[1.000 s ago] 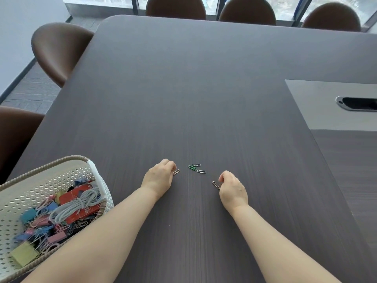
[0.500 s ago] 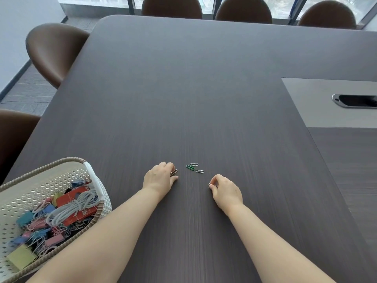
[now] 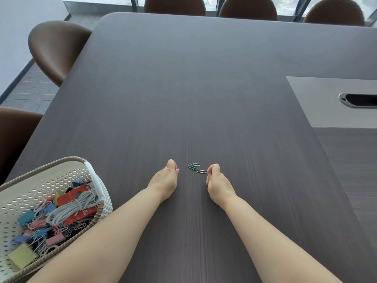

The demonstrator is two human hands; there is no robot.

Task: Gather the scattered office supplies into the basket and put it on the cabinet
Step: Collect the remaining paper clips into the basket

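— Basket [image 3: 98, 181], far left of the surface [image 3: 204, 88]: what does it hold?

— Perforated cream walls, braided tan rim. Contents: a coiled white cable [image 3: 71, 209] across a red card [image 3: 81, 198], binder clips [image 3: 40, 227] in blue, pink and teal, a yellow-green one nearest the camera, and loose wire paper clips tangled among them. The person's left forearm crosses over its near right corner.

— Next item to the right?

— Left hand [image 3: 165, 180], resting on the dark wood-grain surface, fingers curled under, thumb pressed against the forefinger. Grip closed; whether anything is inside it cannot be told.

— Between the hands?

— Three paper clips lying flat on the surface, close together: a green paper clip [image 3: 191, 167] on the left, a silver paper clip [image 3: 196, 164] just behind it, a second silver clip [image 3: 201, 171] nearer the right hand. None is touched by either hand.

— And the right hand [image 3: 219, 181]?

— On the surface just beside the second silver clip, fingers folded into a loose fist, thumb tucked in. Grip together; what it holds, if anything, is hidden.

— Remaining entries?

— A grey inset panel [image 3: 326, 103] with a dark cable slot [image 3: 359, 100] at far right; brown chairs [image 3: 55, 48] along the left and far edges.
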